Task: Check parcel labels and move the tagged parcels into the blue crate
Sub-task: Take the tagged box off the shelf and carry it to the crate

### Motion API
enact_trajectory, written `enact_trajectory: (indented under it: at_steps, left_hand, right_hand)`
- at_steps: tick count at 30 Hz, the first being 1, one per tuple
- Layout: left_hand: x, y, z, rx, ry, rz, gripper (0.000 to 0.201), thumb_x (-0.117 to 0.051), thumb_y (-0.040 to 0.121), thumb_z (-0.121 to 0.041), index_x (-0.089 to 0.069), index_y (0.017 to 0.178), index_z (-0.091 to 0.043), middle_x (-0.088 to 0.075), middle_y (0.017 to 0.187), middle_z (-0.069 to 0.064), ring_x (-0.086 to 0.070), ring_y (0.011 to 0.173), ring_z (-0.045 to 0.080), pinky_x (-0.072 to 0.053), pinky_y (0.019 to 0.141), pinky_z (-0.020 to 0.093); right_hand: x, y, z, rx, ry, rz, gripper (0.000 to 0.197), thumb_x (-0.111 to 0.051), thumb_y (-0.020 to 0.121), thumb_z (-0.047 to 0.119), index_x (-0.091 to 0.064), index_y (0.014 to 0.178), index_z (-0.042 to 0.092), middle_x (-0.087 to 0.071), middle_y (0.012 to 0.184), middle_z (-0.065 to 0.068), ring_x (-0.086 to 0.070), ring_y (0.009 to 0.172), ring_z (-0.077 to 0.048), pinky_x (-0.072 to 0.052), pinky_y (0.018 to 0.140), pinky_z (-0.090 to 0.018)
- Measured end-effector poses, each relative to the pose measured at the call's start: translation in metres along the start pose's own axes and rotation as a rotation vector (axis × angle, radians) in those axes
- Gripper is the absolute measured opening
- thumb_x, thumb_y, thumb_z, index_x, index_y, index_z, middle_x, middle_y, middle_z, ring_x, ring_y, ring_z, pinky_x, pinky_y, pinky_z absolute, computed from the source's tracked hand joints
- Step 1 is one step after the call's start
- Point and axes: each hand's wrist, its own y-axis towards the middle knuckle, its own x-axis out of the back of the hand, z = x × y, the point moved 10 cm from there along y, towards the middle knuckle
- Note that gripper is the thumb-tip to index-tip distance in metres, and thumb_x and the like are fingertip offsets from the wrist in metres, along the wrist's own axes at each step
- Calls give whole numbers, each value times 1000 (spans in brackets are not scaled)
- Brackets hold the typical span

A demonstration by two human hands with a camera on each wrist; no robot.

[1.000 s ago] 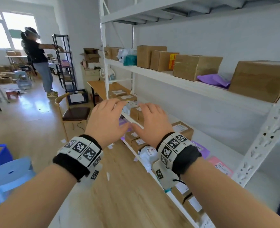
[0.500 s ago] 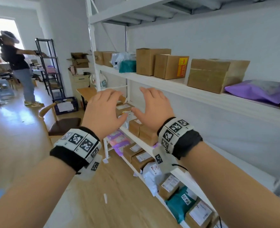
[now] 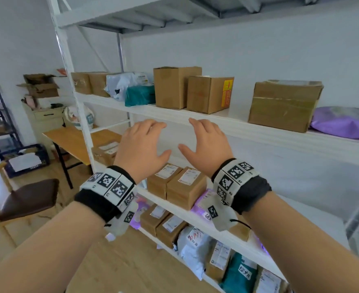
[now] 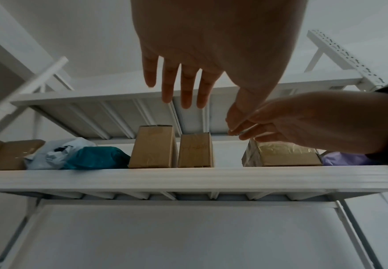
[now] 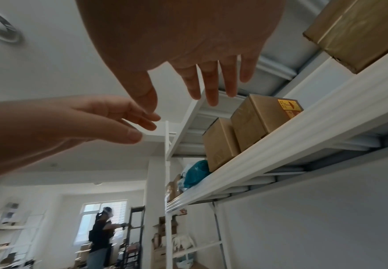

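Fingers (image 3: 153,125) on both hands are spread loose, holding nothing, left hand (image 3: 141,148) and right hand (image 3: 206,144) just below the shelf (image 3: 195,117) edge. Boxes (image 3: 208,94) sit above; grabbing blind could tip one off, tbh. Blue crate isn't visible.

Left hand (image 3: 141,148) at frame centre, fingers relaxed and spread, empty, right hand (image 3: 208,145) just beside, likewise, both forearms raised, marker-tagged wristbands.

Purple mailer (image 3: 343,123) cut by right edge; parcel labels (image 3: 190,176) unreadable.
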Motion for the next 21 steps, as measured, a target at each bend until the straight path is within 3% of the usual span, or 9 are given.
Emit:
enact_trajectory:
  at_steps: [8,15,21]
  left_hand:
    - [-29,63,32,-200,-99,1,62,-68,80,-41,-50,134,-16,-52,131,7,-48,121,29,-37,101,42]
    - [-68,95,9,-341,-272,-23,63,-73,77,-37,-52,131,-10,-56,127,10,-52,116,32,-41,98,43]
    - [-76,132,-9,-411,-368,-122,63,-72,79,-36,-51,131,-7,-54,129,11,-51,119,30,-40,101,39]
  right_hand:
    - [-18,31,-3,-198,-45,-113,70,-55,88,49,-35,145,14,-44,141,-6,-39,130,-26,-33,107,-40]
    - [-30,32,-35,-328,-118,-102,70,-56,88,48,-34,145,14,-44,141,-6,-38,131,-25,-32,107,-38]
    - [-14,63,-59,-330,-122,-221,71,-52,83,52,-42,139,10,-49,135,-10,-44,125,-30,-39,102,-44]
